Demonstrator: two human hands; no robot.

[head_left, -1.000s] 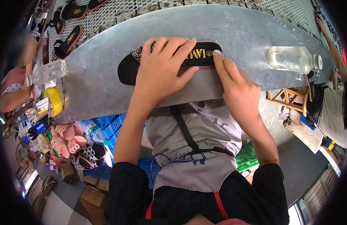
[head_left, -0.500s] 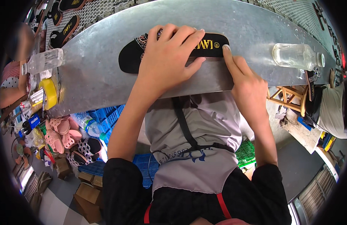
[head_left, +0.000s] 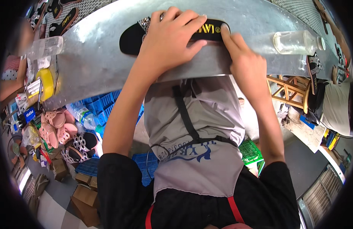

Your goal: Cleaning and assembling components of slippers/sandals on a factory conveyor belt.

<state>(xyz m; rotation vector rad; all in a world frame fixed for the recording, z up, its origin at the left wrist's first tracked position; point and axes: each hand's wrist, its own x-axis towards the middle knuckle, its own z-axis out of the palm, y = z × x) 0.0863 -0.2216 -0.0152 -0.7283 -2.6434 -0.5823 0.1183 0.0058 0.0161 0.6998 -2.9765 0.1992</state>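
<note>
A black flat sandal [head_left: 130, 41] with a jewelled strap and gold lettering on its insole lies across the metal table near its front edge, toe to the left. My left hand [head_left: 169, 38] lies over its strap and middle, fingers bent across the far side, thumb stretched along the near side. At the heel end, my right hand [head_left: 247, 61] presses one digit on the insole's tip, its other fingers folded at the edge. What the fingers touch beneath the sole is hidden.
Clear bottles stand at the table's left [head_left: 48, 46] and right [head_left: 294, 42]. Yellow tape [head_left: 48, 84] sits at the left edge. Pink clogs [head_left: 56, 128], other sandals and blue crates [head_left: 96, 108] are below left. A wooden stool [head_left: 289, 91] and another person [head_left: 338, 108] are at right.
The table, sandal and both hands appear higher in the picture. My hands keep nearly the same place on the sandal.
</note>
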